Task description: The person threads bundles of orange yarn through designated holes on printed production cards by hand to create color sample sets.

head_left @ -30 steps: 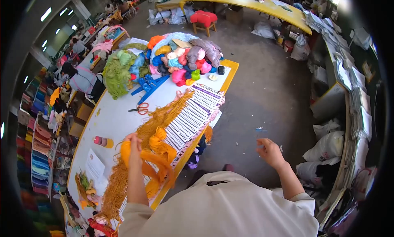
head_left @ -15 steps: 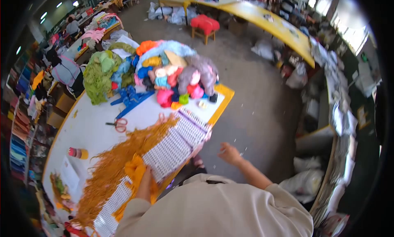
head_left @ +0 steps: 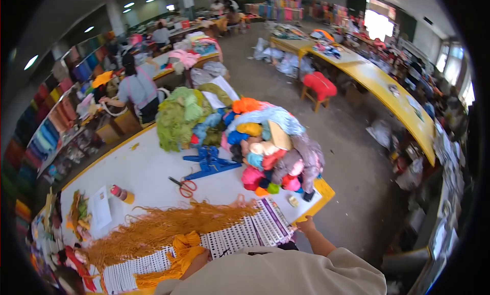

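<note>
My left hand is low beside a bundle of bright orange yarn. Its fingers are hidden, so its grip does not show. At the table's yellow edge, my right hand has loose fingers and nothing visible in them. Printed white sheets with rows of dark marks lie along the near edge, partly under the orange bundle. Long brown-orange yarn strands spread beyond them. Red-handled scissors lie farther in, below a blue plastic tool.
A large heap of coloured yarn covers the table's far end. A spool-like red and yellow container and white paper sit left. A red-covered stool stands on the floor before a long yellow table. A person works at left.
The view has tilted up and turned, showing more of the room. My right hand has gone from above the floor to the table's edge. My left hand stays by the orange yarn.
</note>
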`<control>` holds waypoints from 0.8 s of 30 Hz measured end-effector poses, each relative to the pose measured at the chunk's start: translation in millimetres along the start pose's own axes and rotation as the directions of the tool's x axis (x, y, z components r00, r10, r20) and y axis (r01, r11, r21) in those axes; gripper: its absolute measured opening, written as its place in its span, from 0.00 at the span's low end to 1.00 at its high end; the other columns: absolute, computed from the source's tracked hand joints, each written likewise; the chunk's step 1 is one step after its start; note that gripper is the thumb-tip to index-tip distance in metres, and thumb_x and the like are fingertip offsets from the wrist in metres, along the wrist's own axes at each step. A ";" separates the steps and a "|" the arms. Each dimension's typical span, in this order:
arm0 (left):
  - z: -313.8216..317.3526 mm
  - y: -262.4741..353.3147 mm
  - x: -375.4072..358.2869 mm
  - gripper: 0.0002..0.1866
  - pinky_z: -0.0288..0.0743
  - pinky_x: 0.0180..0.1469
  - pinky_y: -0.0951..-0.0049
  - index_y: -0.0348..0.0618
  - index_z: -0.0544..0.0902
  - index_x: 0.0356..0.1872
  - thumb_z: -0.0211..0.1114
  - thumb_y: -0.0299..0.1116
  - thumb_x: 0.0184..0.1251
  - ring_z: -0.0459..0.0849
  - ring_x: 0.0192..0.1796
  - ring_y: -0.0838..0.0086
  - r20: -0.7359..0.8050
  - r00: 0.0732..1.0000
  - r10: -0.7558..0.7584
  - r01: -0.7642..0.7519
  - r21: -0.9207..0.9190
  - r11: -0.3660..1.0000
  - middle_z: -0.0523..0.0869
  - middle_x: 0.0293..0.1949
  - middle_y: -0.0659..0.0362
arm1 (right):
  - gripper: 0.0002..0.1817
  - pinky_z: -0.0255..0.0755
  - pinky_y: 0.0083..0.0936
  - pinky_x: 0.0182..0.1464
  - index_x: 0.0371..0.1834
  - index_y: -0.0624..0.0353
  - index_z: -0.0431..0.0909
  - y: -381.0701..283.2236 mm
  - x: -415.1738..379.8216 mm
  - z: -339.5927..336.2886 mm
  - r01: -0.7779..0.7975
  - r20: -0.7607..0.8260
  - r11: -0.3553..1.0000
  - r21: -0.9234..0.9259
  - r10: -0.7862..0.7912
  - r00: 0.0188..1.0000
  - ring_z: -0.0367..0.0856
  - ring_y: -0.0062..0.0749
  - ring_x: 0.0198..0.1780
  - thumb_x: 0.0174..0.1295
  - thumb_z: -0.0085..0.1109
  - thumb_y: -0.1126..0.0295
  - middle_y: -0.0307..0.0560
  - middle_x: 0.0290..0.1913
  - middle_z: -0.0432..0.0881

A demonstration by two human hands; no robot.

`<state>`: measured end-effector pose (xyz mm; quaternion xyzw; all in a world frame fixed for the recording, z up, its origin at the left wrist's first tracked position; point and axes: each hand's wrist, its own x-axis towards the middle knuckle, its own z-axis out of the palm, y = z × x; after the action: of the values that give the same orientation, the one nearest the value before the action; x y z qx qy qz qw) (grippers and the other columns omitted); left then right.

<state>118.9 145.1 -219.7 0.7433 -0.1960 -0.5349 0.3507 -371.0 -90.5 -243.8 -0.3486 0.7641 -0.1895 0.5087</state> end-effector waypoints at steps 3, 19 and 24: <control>20.9 23.2 3.0 0.17 0.74 0.35 0.69 0.43 0.83 0.29 0.55 0.43 0.72 0.82 0.32 0.74 -0.099 0.995 0.014 -0.016 -0.018 1.000 0.85 0.29 0.59 | 0.39 0.76 0.36 0.24 0.66 0.47 0.55 2.2 69.4 24.9 -0.006 -0.025 0.975 0.221 0.012 1.000 0.81 0.38 0.28 0.54 0.69 0.74 0.52 0.34 0.78; 20.6 2.9 -9.3 0.17 0.74 0.34 0.69 0.42 0.83 0.29 0.56 0.43 0.71 0.82 0.31 0.73 -0.301 0.953 -0.047 0.068 0.059 0.996 0.85 0.28 0.59 | 0.18 0.78 0.32 0.27 0.58 0.50 0.67 -51.9 101.6 59.4 -0.170 -0.006 0.825 0.539 0.205 0.979 0.79 0.31 0.27 0.66 0.53 0.69 0.46 0.40 0.78; 20.3 -3.8 -8.1 0.16 0.75 0.34 0.69 0.42 0.82 0.29 0.56 0.43 0.70 0.82 0.31 0.73 -0.301 0.952 -0.052 0.082 0.089 0.993 0.85 0.28 0.58 | 0.20 0.75 0.31 0.23 0.51 0.60 0.73 -9.7 148.6 85.0 0.146 -0.331 0.984 0.107 -0.103 0.938 0.81 0.32 0.28 0.54 0.62 0.73 0.48 0.37 0.81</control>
<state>96.8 146.8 -220.9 0.8384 -0.1420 -0.4175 0.3202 -326.0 -199.4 -368.3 -0.3267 0.7996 -0.3252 0.3849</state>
